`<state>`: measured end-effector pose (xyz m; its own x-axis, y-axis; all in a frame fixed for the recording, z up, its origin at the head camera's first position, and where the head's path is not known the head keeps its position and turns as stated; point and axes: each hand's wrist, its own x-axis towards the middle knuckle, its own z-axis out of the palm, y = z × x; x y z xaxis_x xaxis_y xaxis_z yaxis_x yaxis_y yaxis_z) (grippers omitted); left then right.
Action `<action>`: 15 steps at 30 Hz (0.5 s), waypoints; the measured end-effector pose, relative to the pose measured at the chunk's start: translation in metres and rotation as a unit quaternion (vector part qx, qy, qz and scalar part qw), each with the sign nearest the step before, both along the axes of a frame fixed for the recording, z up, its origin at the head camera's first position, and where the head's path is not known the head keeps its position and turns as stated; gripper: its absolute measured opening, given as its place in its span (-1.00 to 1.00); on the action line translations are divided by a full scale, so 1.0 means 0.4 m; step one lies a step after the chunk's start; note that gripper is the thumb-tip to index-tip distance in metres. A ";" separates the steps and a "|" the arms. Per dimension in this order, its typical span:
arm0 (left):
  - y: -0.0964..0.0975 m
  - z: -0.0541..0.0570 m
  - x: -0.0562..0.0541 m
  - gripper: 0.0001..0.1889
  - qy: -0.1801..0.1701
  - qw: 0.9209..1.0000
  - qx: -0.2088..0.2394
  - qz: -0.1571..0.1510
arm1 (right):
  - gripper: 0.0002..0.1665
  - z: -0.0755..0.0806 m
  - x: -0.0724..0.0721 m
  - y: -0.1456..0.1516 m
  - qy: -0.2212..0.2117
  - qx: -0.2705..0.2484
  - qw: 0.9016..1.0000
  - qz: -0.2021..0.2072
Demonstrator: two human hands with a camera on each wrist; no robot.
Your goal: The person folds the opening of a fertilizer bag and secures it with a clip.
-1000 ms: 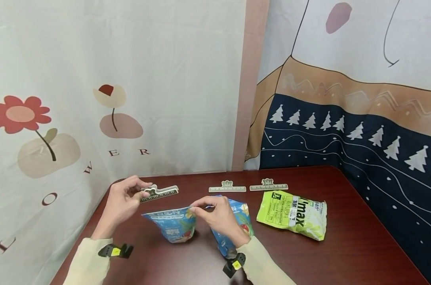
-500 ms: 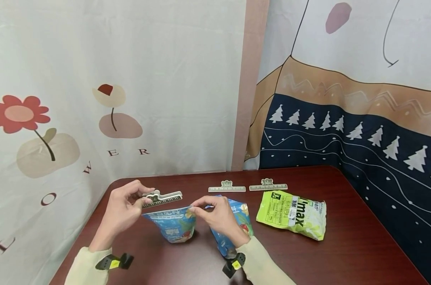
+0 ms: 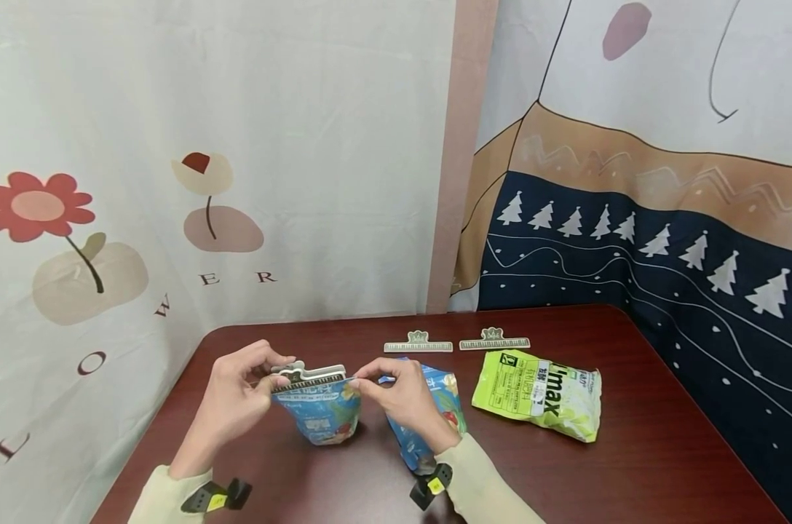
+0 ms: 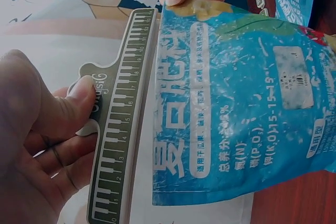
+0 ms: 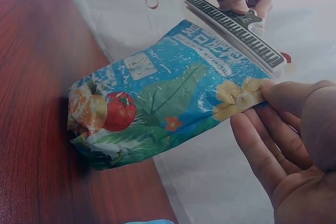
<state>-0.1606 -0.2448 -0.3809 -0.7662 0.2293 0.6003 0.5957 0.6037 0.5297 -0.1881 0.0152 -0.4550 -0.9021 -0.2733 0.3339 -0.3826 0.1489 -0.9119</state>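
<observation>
A blue fertilizer bag (image 3: 320, 418) stands upright on the table, its top edge pressed flat. My right hand (image 3: 402, 397) pinches that edge at its right corner between thumb and fingers. In my left hand (image 3: 239, 389) is a long clip (image 4: 123, 114) with a piano-key and ruler pattern, its handle pinched between thumb and fingers. The clip lies along the bag's top edge, just above it in the head view. In the left wrist view a narrow gap shows between the clip and the bag (image 4: 236, 103). The right wrist view shows the bag's printed tomato side (image 5: 157, 98).
A second blue bag (image 3: 448, 397) lies partly hidden behind my right hand. To its right is a green bag (image 3: 540, 393). Two similar clips, a left one (image 3: 418, 343) and a right one (image 3: 494, 340), lie near the back edge of the dark red table (image 3: 566, 480).
My left hand has brought the clip right and down, from left of the bag to along its top edge. The right hand keeps its pinch on the bag's corner.
</observation>
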 end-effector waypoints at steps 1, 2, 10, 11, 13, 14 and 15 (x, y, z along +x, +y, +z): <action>0.001 -0.001 0.001 -0.52 0.000 1.000 -0.001 -0.001 | -0.93 0.001 0.000 0.001 0.000 -0.001 1.000 0.000; 0.002 -0.002 0.001 -0.52 0.000 1.000 -0.002 -0.001 | -0.93 0.001 0.000 0.001 0.000 -0.002 1.000 -0.001; 0.008 -0.008 0.007 -0.54 0.001 1.000 -0.004 0.008 | -0.95 0.006 0.003 0.004 0.001 0.002 1.000 0.003; 0.008 -0.008 0.007 -0.54 0.000 1.000 -0.004 0.010 | -0.96 0.007 0.003 0.004 0.001 0.003 1.000 0.003; 0.008 -0.010 0.008 -0.54 0.000 1.000 -0.004 0.012 | -0.96 0.007 0.004 0.004 0.001 0.003 1.000 0.004; 0.008 -0.010 0.008 -0.54 0.003 1.000 -0.006 0.012 | -0.96 0.008 0.004 0.004 0.000 0.003 1.000 0.005; 0.007 -0.011 0.008 -0.54 0.005 1.000 -0.008 0.012 | -0.96 0.008 0.005 0.004 -0.001 0.004 1.000 0.007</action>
